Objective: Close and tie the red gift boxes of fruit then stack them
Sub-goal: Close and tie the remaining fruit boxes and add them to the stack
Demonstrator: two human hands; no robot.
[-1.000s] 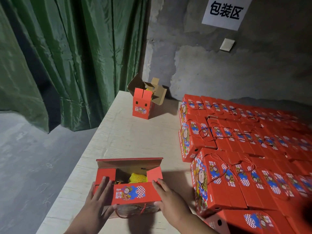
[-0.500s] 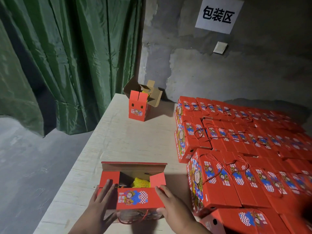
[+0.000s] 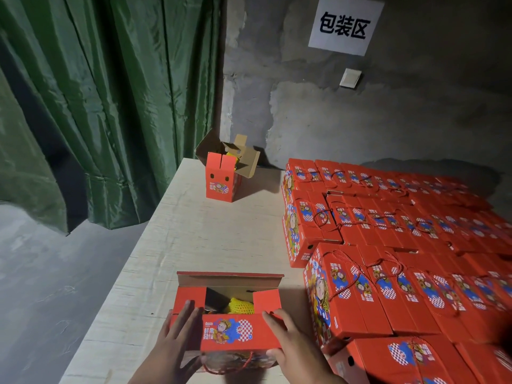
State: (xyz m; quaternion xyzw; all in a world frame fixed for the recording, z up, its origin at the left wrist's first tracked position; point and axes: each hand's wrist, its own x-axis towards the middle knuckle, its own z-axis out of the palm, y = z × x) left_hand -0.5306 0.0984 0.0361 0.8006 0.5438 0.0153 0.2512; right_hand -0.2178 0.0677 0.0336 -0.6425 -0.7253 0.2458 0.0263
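At lower centre, the open gift box (image 3: 228, 309) lay crosswise between flat left hand (image 3: 173, 343) and right hand (image 3: 291, 347), each pressing an end, neither gripping.

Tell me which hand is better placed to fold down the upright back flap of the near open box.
Probably the right hand: its fingertips reach the near gift box's top edge, near the back flap. The left hand lies flat against the box's left end, steadying it.

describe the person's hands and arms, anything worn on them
Both the left hand and the right hand are bare: no gloves, rings or watch visible. The forearms entering from the bottom edge show no sleeves. Nails look short and unpainted.
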